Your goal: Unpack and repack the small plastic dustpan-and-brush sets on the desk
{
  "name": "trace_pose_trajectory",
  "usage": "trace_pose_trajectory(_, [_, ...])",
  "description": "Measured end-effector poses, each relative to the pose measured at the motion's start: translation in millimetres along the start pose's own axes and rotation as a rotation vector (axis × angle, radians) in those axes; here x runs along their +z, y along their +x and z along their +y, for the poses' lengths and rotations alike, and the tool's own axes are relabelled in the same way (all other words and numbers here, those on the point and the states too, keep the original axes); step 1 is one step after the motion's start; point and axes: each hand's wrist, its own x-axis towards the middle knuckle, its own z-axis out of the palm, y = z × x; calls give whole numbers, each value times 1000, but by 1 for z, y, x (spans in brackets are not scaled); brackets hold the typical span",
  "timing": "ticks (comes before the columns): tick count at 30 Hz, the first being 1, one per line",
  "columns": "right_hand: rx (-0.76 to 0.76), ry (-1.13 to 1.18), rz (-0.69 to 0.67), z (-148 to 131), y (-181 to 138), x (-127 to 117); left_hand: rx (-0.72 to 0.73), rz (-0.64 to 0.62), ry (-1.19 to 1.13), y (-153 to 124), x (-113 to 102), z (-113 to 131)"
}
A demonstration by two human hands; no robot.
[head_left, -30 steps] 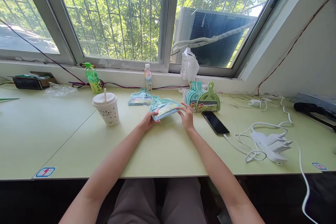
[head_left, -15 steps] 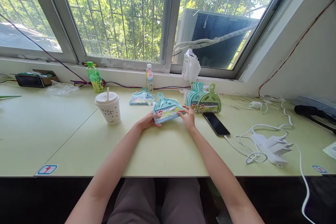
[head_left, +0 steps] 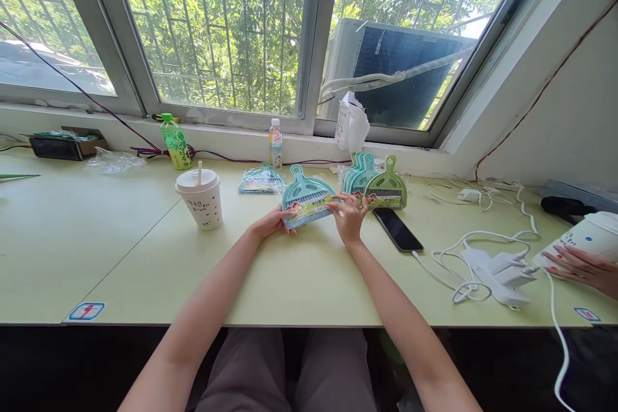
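Between my hands is a small teal dustpan and brush set (head_left: 309, 196) in clear wrap with a yellow label, tilted up off the table. My left hand (head_left: 275, 221) grips its lower left corner, thumb on the front and the other fingers behind. My right hand (head_left: 348, 214) pinches the right edge of the packet with thumb and fingers. Just behind it lies another wrapped blue dustpan set (head_left: 262, 179). To the right, a row of teal dustpan sets (head_left: 363, 170) stands beside a green dustpan set (head_left: 387, 187).
A lidded paper cup (head_left: 200, 199) with a straw stands left. A phone (head_left: 398, 230) and a white power strip (head_left: 497, 273) with cables lie right. At the right edge another person's hand (head_left: 579, 267) holds a large white cup (head_left: 586, 241). Bottles (head_left: 176, 143) stand near the window.
Another person's hand with a white cup has come in from the right. The held dustpan set is tipped slightly more upright, and my right hand's fingers have shifted a little.
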Motion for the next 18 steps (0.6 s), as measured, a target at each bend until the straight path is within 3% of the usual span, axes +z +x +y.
trace_pose_trajectory(12, [-37, -148, -120, 17, 4, 5, 8, -3, 24, 0, 0, 1])
trace_pose_trajectory(18, [24, -108, -3, 14, 1, 10, -3, -8, 32, -1, 2, 3])
